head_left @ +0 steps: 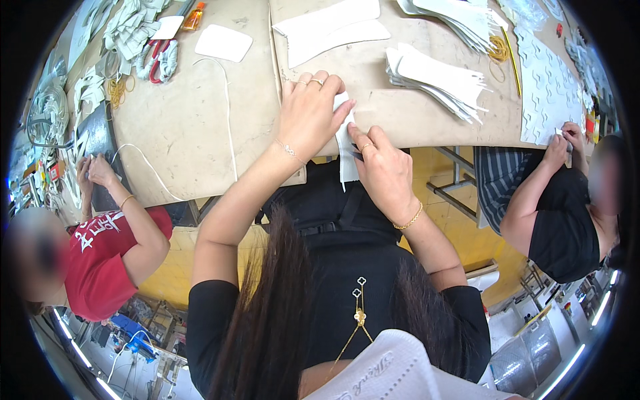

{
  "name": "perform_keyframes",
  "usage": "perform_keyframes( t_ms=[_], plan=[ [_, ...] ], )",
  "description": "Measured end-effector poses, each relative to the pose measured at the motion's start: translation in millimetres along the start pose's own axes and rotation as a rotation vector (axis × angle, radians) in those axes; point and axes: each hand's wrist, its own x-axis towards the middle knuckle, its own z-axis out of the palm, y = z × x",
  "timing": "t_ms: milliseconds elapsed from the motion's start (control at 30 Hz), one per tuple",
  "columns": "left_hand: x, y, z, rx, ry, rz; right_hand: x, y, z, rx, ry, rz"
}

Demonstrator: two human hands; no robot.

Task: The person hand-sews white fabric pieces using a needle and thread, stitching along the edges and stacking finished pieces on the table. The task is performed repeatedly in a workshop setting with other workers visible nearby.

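Observation:
A narrow white strip of material [346, 162] hangs over the front edge of the worktable. My left hand [308, 110] pinches its upper end between thumb and fingers. My right hand [385, 167] is closed beside the strip, its fingertips touching the strip's right edge. From under those fingers juts a dark, pointed tool [358, 157], mostly hidden, so I cannot make out its kind. Beyond my hands lie a large white cut piece [333, 33] and a fanned stack of white pieces [437, 79].
Another white stack [460, 23] lies at the far right, near a yellow pencil-like stick [512, 60]. A white cord [229, 100] crosses the table [173, 133]. Red-handled scissors [155, 61] and an orange bottle [194, 17] are far left. Other people work at both sides.

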Motion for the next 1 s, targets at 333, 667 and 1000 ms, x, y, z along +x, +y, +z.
perform_keyframes(
  t_ms=[333, 667, 1000],
  plan=[
    [-38, -9, -5, -0.085, 0.005, 0.433, 1, 14, -3, 0.117, 0.083, -0.061],
    [-42, -37, -18, 0.177, 0.007, 0.316, 33, 13, -8, 0.084, 0.039, -0.191],
    [-42, -32, -15, 0.238, -0.076, 0.290, 1, 13, -14, 0.059, -0.054, -0.144]
  ],
)
